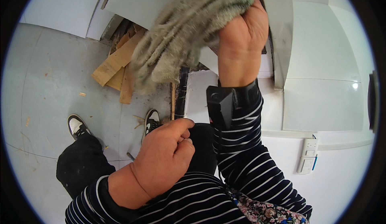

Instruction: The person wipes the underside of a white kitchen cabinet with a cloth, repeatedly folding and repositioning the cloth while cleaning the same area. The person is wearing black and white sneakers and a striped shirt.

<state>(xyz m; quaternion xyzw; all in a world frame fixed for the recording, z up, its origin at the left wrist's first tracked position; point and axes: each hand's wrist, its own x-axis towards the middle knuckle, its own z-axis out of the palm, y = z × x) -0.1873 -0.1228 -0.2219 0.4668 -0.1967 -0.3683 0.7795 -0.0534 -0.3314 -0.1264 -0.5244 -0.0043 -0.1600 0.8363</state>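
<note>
My right hand (244,34) is raised at the top of the view, gripping a worn grey towel-like cloth (184,31). The cloth hangs in folds to the left, slightly blurred, and hides part of the panels and wood behind it. Most of the right fingers are hidden by the cloth. A black device (223,103) is strapped around the right wrist. My left hand (166,154) is in front of my body with its fingers curled in; nothing shows in it. Both arms wear dark striped sleeves.
Wood offcuts (119,61) lie at a gap under a white panel (132,3). A thin stick (173,100) stands beside a black strip (181,94). Glossy white panels (322,40) and a wall socket (310,148) are at right. Small chips litter the grey tiled floor (60,82).
</note>
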